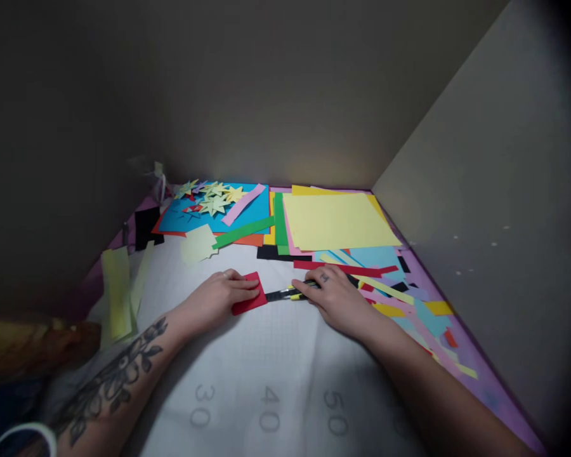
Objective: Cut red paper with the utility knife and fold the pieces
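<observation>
A small red piece of paper [255, 304], seemingly folded, lies on the white sheet [247, 362] in front of me. My left hand [221, 295] holds it down from the left, its fingers pressed together across the paper; the thumb is mostly hidden. From the right, my right hand [337, 295] grips a black and yellow utility knife [292, 293]. The knife's blade points left and meets the paper's right edge; whether its tip is inside the fold I cannot tell. Just beyond my right hand lies a long red paper strip [314, 265].
Folded paper stars [214, 203] sit on blue paper [176, 219] at the back left. Yellow sheets [337, 222] are stacked at the back right. Colored paper scraps [428, 317] spread along the right side. Pale yellow strips [117, 292] lie left. Walls [480, 190] stand behind and right.
</observation>
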The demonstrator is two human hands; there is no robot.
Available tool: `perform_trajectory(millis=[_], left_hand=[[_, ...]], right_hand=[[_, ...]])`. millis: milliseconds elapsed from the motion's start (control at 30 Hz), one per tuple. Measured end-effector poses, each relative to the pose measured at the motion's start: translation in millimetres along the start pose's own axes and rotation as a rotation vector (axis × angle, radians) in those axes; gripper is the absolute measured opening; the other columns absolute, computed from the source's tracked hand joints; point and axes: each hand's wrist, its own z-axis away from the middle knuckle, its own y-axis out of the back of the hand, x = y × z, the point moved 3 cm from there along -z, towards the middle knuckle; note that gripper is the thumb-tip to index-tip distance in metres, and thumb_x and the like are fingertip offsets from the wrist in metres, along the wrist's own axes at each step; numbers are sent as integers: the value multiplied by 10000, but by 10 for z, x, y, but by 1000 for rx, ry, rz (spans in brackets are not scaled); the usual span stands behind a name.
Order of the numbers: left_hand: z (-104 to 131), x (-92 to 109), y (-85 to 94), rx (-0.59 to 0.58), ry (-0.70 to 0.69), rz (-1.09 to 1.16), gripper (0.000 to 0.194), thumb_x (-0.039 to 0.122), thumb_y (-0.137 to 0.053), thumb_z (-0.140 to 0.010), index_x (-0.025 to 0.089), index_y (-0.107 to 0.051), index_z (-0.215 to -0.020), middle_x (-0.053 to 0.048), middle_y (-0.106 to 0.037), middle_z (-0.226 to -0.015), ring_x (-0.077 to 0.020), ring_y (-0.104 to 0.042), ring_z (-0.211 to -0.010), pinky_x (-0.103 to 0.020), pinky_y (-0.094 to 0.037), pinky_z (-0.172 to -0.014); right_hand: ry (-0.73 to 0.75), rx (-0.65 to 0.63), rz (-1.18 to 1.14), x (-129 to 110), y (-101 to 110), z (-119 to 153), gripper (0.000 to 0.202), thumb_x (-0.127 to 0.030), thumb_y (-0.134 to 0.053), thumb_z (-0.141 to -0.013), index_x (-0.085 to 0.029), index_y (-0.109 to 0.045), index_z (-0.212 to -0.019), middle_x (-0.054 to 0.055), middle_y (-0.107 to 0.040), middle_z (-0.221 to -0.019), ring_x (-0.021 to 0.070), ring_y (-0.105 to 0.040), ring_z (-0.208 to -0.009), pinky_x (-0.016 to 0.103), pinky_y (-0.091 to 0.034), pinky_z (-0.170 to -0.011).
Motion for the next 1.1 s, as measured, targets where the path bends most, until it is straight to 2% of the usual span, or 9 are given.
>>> perform_trajectory(millis=[100,167,233,333,567,700,933,1100], left_hand=[[-24,-69,-26,16,-4,-56,497,123,-379,-862,368,-516,-1272,41,-493,-1368,-239,-455,-1204,-487,-312,-1017],[-4,-94,-71,2,9,-76,602,61,-392,-810,398,-461,-1304,55,-444,-1404,-258,-356,-1304,-569,-188,-1059],[20,-100,-109,-31,17,-60,698,15,-379,-770,413,-390,-1343,58,-389,-1438,-255,-260,-1366,-603,-129,-1062],[34,-91,-122,-66,39,-23,740,-7,-358,-759,410,-338,-1369,49,-330,-1469,-248,-196,-1390,-602,-166,-1054],[10,-88,-134,-78,63,-56,701,24,-366,-768,367,-348,-1380,37,-329,-1470,-225,-199,-1389,-524,-209,-1080],[16,-88,-152,-82,72,-82,713,22,-358,-762,368,-333,-1385,47,-320,-1473,-222,-205,-1388,-519,-233,-1071],[21,-61,-122,-92,78,-75,722,15,-350,-764,368,-319,-1393,38,-302,-1481,-219,-190,-1393,-515,-214,-1080],[22,-64,-122,-82,75,-69,739,2,-351,-748,374,-330,-1387,49,-318,-1472,-215,-192,-1392,-509,-218,-1077]], right_hand=[[-11,-20,19,-44,12,-7,520,-14,-433,-811,-242,-525,-1270,112,-561,-1080,241,-460,-987,422,-319,-913],[-19,-32,20,-77,8,-22,529,-10,-433,-805,-241,-524,-1272,119,-561,-1094,248,-464,-988,405,-334,-886],[-26,-45,20,-110,-6,-39,522,-21,-437,-812,-242,-522,-1276,125,-563,-1102,258,-468,-999,396,-340,-873],[-29,-56,24,-160,-32,-62,503,-45,-448,-823,-240,-519,-1282,129,-567,-1108,274,-471,-1016,404,-341,-872],[-15,-27,48,-239,-48,-72,493,-40,-439,-823,-216,-524,-1277,136,-581,-1089,275,-482,-1009,416,-345,-858],[-21,-32,47,-245,-52,-30,504,-31,-419,-825,-206,-514,-1289,144,-574,-1105,274,-485,-997,405,-357,-829],[-52,-15,46,-242,-51,136,521,-24,-446,-784,-205,-547,-1262,147,-586,-1073,282,-476,-1003,433,-350,-861],[-56,-33,63,-319,-34,79,511,-35,-422,-788,-203,-555,-1252,151,-596,-1067,281,-480,-984,442,-359,-849]])
